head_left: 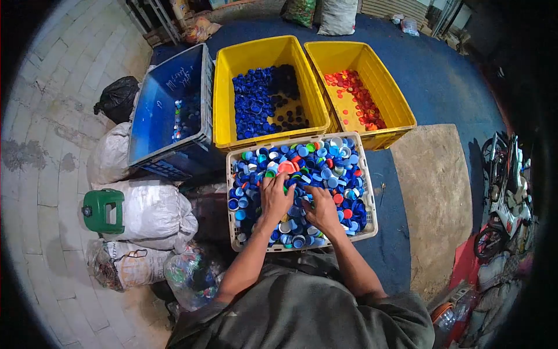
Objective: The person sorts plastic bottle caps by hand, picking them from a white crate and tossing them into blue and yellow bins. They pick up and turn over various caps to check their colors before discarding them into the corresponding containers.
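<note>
A white plastic crate (372, 232) in front of me is heaped with mixed bottle caps (343, 174), mostly blue, with some white, green and red. My left hand (277, 198) reaches into the heap with its fingers apart, just below a large red cap (287, 167). Beside it, my right hand (322, 209) rests over the caps, thumb and fingers spread, its fingertips pointing toward the left hand. No cap shows clearly in either hand, and the tips are partly lost among the caps.
Beyond the crate stand a yellow bin (224, 104) of dark blue caps, another yellow bin (395, 104) of red caps, and a blue bin (148, 128) with a few caps. White sacks (157, 206) and a green jug (104, 210) are left; a motorcycle (503, 200) stands right.
</note>
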